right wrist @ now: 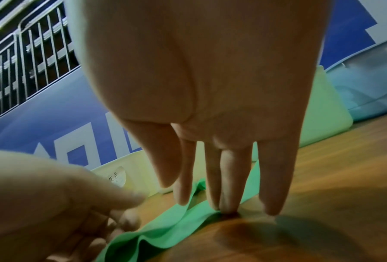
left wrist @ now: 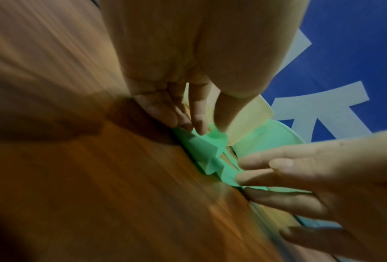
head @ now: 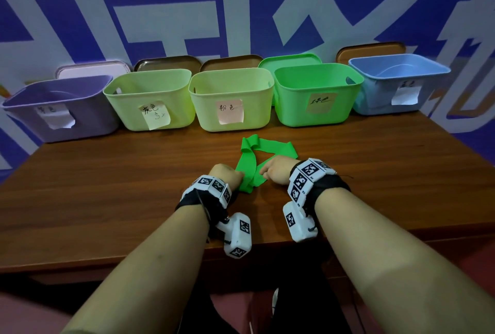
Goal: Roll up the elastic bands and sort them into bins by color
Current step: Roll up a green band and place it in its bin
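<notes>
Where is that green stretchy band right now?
In the head view, the green elastic band lies unrolled on the wooden table, centre, in front of the bright green bin, its near end between the left hand and right hand.

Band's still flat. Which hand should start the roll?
Left, probably. The left hand touches the bunched near end of the green band; the right hand's straight fingers press the strip flat.

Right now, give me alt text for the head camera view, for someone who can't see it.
Both hands, left hand and right hand, press on a crumpled green elastic band on a wooden table. Five labelled bins line the far edge: purple, two pale green, bright green bin, blue.
</notes>
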A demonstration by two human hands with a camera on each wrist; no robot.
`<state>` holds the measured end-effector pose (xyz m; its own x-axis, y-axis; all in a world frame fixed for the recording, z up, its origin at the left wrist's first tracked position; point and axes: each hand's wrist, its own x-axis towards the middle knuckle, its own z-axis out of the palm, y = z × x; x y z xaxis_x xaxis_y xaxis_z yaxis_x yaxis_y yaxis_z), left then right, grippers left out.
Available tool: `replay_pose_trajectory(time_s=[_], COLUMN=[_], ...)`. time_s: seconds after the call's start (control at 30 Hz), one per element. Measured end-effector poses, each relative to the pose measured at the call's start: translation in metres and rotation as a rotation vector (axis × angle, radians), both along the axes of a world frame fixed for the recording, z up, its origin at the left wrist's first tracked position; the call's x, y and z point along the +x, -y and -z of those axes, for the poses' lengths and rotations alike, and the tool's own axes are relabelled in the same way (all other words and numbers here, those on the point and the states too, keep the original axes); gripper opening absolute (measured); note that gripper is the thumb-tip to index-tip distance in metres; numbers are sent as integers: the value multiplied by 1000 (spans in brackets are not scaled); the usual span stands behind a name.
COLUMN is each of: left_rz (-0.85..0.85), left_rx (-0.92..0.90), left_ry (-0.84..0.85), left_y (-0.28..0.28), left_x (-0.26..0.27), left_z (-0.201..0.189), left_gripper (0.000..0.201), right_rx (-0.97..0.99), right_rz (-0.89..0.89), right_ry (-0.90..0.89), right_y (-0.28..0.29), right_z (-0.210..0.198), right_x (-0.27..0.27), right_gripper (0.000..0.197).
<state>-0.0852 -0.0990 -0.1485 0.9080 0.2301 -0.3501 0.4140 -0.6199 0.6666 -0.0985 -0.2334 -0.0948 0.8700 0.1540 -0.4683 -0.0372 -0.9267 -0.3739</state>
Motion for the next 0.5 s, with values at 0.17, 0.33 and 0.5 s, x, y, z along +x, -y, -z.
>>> replay_pose_trajectory(time_s=[0.17,0.33,0.5], left_rz=[119,50,-4], left_rx=[15,-117,-343], left_ry=[15,68,83], left_y=[1,-7,-21], left_x=[-3,-2,-3], left_z=[2,4,11], left_gripper=[30,18,22], right_rx=[-171,3,-4], right_rz=[-111,-1,22], right_ry=[35,75,156], right_y=[-8,-7,-10], right_z=[11,14,10], right_x=[3,1,0], right_gripper=[43,40,35])
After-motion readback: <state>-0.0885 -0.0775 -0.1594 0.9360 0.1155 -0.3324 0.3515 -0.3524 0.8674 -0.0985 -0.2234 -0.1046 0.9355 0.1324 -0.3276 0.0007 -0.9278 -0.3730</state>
